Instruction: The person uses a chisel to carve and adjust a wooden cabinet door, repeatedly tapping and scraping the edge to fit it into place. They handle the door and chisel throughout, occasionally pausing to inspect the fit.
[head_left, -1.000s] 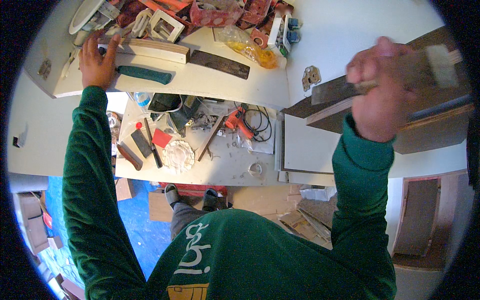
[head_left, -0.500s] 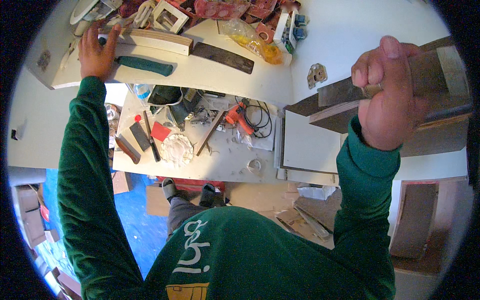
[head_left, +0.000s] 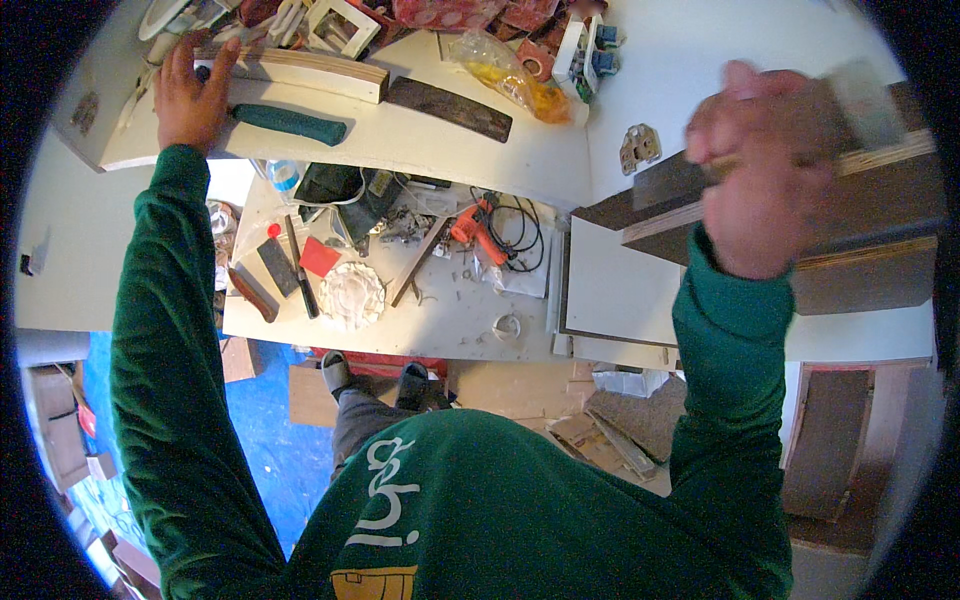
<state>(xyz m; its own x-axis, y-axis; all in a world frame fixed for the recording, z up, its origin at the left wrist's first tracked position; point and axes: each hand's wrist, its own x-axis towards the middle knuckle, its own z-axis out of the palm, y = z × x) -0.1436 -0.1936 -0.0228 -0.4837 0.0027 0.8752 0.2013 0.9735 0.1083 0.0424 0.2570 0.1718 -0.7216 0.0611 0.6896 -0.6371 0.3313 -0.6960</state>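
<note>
The right hand (head_left: 760, 165) is the nearer of the 2 to the brown boards (head_left: 870, 188), over their left part in view; their long axis runs from near left to far right. It is curled tight round a piece (head_left: 868, 103), too blurred to name, whose pale end sticks out to the right. I cannot tell if the piece touches the boards. The left hand (head_left: 193, 98), well apart at far left, has its thumb off its fingers by the wood strip (head_left: 300, 78); its hold I cannot tell. The green handle (head_left: 290, 123) lies left-to-right, just right of it.
</note>
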